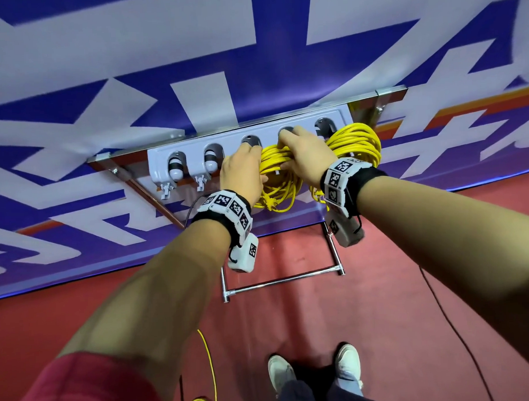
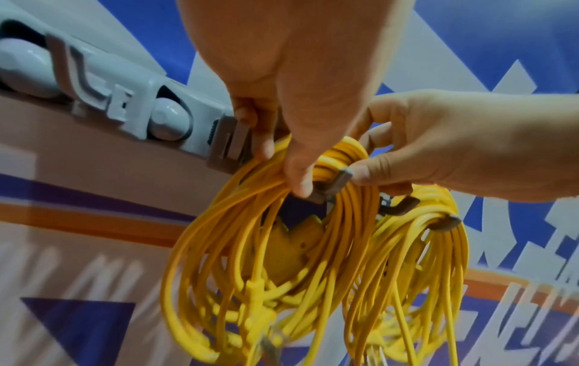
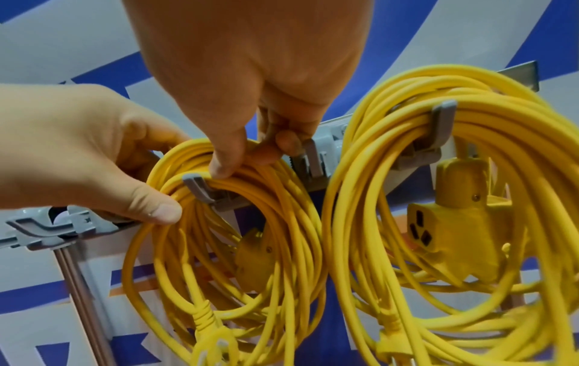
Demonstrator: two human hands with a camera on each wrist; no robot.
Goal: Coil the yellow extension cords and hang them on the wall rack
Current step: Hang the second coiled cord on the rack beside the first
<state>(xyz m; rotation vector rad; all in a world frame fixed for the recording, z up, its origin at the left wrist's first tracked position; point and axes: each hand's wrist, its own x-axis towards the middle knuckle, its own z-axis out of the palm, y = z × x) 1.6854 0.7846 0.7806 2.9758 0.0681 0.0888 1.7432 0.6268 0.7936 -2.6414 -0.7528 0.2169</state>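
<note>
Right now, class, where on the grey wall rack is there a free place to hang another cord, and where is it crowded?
Free: two bare grey hooks at the grey plastic wall rack's left end, beyond the left hand. Crowded: the right half, where it and the right hand grip one yellow cord coil beside a second hanging coil.

Bright yellow coiled plastic cords [image 3: 438, 173] on a pale grey plastic wall rack [image 1: 225, 141]; behind the rack, blue-and-white patterned banner [image 1: 252, 50]; below, red carpet floor [image 1: 351, 317].
</note>
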